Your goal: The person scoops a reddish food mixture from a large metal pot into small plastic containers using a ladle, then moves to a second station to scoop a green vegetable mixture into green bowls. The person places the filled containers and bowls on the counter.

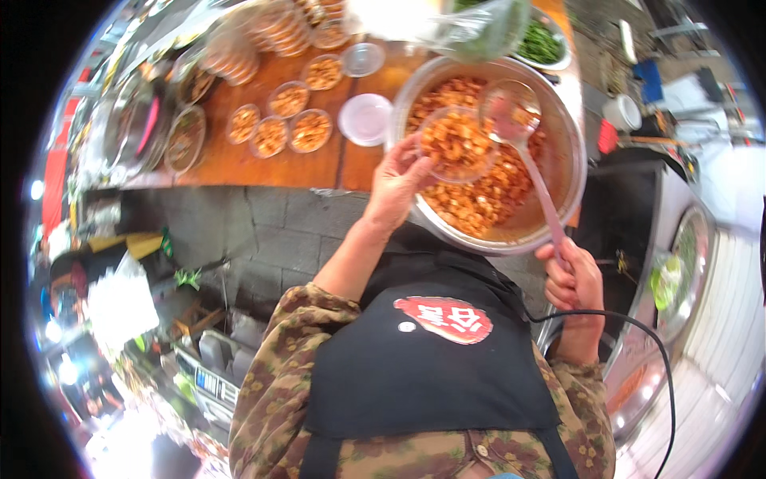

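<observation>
My left hand [402, 178] grips the rim of a clear round plastic tub [458, 143] heaped with diced food in red sauce. That tub is held over a large basin [499, 244] containing more of the same red mixture [479, 203]. In my right hand [571, 276] is the handle of a long metal serving spoon [508, 114]. The spoon's bowl is tilted over the far right side of the tub, its inner surface smeared with sauce. Left of the basin, an upright empty-looking plastic tub [365, 120] rests on the wooden table [287, 170].
Several filled tubs [289, 99] stand on the table's left half, near stacked tubs [278, 27] and a clear lid [363, 59]. A plastic bag [479, 30] overhangs the basin's far rim, beside a bowl of chopped greens [541, 42]. A black cable [634, 320] loops at my right.
</observation>
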Tool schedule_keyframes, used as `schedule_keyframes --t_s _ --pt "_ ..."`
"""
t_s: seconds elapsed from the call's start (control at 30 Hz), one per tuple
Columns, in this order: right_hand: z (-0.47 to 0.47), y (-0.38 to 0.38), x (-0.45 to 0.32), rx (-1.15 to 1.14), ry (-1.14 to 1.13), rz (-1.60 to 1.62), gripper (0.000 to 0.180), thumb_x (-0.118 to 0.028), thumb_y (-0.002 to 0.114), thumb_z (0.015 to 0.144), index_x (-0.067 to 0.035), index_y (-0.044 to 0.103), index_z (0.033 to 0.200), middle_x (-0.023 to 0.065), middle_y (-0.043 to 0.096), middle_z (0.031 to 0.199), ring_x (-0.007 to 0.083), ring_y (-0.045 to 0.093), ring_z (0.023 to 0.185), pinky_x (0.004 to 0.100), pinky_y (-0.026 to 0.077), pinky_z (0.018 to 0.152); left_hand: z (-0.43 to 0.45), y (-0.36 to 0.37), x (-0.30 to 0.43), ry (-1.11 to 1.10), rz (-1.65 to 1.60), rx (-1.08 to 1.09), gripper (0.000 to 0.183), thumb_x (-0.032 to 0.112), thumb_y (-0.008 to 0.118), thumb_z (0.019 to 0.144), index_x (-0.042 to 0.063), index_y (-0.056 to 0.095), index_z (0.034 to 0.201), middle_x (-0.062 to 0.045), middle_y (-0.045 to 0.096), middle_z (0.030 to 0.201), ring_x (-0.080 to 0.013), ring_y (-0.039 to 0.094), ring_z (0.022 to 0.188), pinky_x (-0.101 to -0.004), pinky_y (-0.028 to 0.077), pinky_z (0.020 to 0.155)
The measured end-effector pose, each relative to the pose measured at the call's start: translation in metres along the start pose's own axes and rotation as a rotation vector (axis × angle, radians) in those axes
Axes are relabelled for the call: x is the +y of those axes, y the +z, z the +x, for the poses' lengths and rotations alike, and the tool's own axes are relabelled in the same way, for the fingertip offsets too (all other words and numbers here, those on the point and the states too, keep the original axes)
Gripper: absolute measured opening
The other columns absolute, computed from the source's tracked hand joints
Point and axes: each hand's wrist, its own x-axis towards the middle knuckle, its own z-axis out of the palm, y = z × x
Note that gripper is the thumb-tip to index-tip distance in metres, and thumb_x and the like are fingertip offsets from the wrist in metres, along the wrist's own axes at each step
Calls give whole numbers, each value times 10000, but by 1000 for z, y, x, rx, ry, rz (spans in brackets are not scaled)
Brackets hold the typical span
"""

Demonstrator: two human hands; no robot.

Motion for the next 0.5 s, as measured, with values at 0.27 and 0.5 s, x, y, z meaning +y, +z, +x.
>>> schedule_keyframes --t_s 0.27,0.5 --pt "-2 -20 1 64 -96 13 400 -277 348 1021 62 561 1024 -65 275 498 15 217 315 183 214 291 3 15 -14 -89 -3 -25 402 80 544 936 83 425 1320 -101 568 1212 -227 588 1089 -417 527 872" --pt "87 -65 30 649 -272 -836 438 -298 374 983 70 609 960 69 530 626 143 516 538 316 442 543 7 4 -5 -24 -6 -55 433 67 550 932 30 392 1334 -118 534 1248 -201 576 1096 -393 527 897"
